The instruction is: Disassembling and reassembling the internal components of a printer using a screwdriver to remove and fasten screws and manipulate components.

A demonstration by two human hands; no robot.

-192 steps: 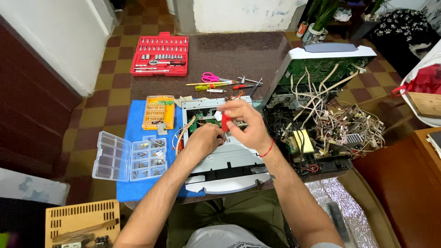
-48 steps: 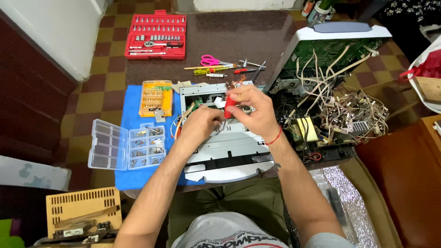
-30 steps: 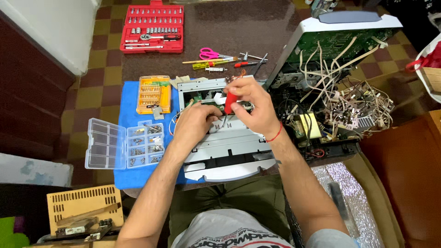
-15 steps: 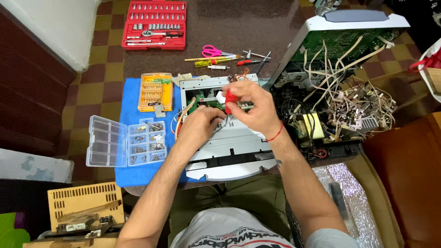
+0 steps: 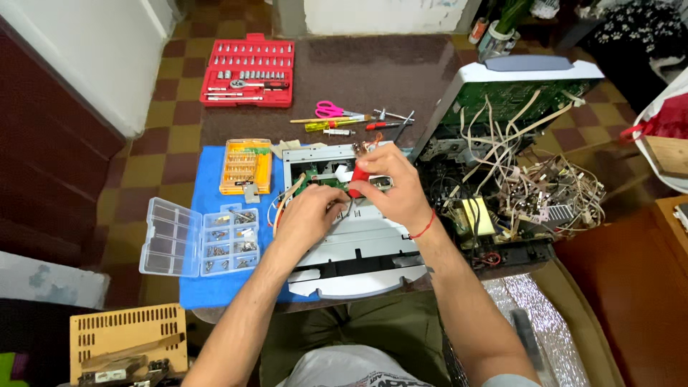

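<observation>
Two hands are meeting over a grey metal chassis [image 5: 351,244] at the near edge of the worktop [image 5: 373,79]. Left hand [image 5: 304,218] is pressing down on the chassis with its fingers curled; whether it is pinching anything underneath, I cannot tell. Right hand [image 5: 390,190] is closed around a red-handled screwdriver [image 5: 358,179], pointing it down toward the green board [image 5: 326,175] at the chassis's far end.

Judging by how things lie, the stripping-down is looking well advanced but not finished. The chassis is already sitting bare of any cover, with loose wires curling off its left side, yet the board is still seated in it and the screwdriver is still working there.

Just left of the chassis, on a blue mat [image 5: 215,287], a clear parts box [image 5: 201,240] is lying open with small bits in many compartments, suggesting a fair number of fasteners are already out. Beyond it, an orange bit set [image 5: 245,166] is lying open too.

To the right, a bigger opened machine [image 5: 502,208] is showing a tangle of cables, its lid [image 5: 523,86] tilted up; it is looking gutted but not cleared.

Farther back, pink scissors [image 5: 331,110] and small hand tools are lying loose, and a red socket set [image 5: 248,70] is sitting open on the floor, seemingly full.
</observation>
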